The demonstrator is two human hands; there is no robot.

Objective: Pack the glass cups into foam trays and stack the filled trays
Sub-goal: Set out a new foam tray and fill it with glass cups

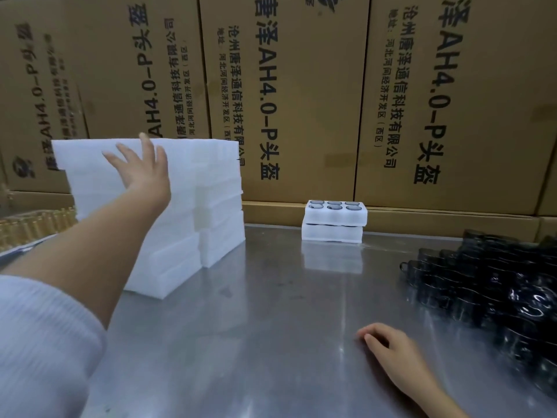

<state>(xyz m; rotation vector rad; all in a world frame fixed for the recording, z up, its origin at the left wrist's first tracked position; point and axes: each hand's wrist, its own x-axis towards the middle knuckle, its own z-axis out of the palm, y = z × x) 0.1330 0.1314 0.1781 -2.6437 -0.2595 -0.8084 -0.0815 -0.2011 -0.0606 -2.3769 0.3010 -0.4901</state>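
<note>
Evidently, a fresh tray is being fetched: the left hand (141, 168) is reached out with fingers spread against the top of the tall stack of empty foam trays (168, 212), nothing yet gripped. The right hand (382, 342) is rested on the metal surface (271, 312), fingers loosely curled, holding nothing. Two filled trays (334, 221) are stacked at the far edge, cup rims visible in the upper one. The dark glass cups (494, 285) are heaped at the right. Next, one tray would need to be lifted off and set down near the cups. On the cardboard boxes (301, 86) behind, "AH4.0-P头盔" can be read.
</note>
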